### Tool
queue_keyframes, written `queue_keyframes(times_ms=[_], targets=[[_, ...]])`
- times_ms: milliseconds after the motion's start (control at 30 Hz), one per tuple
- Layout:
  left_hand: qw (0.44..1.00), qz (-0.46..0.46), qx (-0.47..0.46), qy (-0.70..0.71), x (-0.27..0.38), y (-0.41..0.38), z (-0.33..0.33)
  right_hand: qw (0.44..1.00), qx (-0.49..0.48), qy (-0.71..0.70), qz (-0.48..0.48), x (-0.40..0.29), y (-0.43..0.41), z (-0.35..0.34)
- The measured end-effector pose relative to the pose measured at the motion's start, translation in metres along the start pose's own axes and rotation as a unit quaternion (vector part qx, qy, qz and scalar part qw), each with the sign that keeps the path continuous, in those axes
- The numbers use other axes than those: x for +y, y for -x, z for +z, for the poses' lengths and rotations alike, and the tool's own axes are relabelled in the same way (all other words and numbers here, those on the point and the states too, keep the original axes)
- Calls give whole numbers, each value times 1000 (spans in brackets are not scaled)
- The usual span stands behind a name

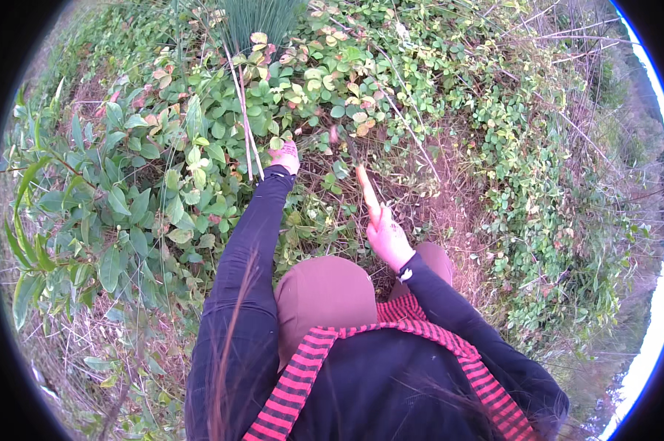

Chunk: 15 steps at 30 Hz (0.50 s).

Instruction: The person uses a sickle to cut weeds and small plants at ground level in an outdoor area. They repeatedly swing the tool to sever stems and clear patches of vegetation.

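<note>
My left hand (285, 156), in a pink glove with dark print, reaches into low bramble leaves (238, 118). Leaves cover its fingers, so its grip is hidden. My right hand (388, 238), also in a pink glove, is closed around the light wooden handle (367, 190) of a hand tool. The tool points away from me, to the right of my left hand. Its dark head (352, 148) is blurred among stems, and its exact shape cannot be made out. Beneath both hands lie dry stems and thinned, partly bare ground (321, 171).
Dry canes (244, 116) stand just beside my left wrist. A leafy shrub (117, 198) spreads at the left, and a rush clump (260, 22) grows ahead. Dense bramble (536, 220) lies at the right. My bent knee (326, 286) and a striped red-black scarf (304, 380) are close below.
</note>
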<state>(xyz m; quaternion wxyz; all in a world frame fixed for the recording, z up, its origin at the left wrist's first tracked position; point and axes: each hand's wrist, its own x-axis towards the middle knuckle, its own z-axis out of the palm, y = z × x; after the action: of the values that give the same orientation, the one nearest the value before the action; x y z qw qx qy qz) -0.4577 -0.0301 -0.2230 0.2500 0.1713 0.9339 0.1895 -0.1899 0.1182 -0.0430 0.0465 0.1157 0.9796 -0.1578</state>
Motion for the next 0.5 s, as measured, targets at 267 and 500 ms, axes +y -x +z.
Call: queue_keyframes(times_ms=[267,500], targets=[[996,6,-89,-12,21,36,-15,974,-31,-124,186,-3,95,-53],[997,21,-54,43,45,42,-22,999,-17,31,23,12,-37,8]])
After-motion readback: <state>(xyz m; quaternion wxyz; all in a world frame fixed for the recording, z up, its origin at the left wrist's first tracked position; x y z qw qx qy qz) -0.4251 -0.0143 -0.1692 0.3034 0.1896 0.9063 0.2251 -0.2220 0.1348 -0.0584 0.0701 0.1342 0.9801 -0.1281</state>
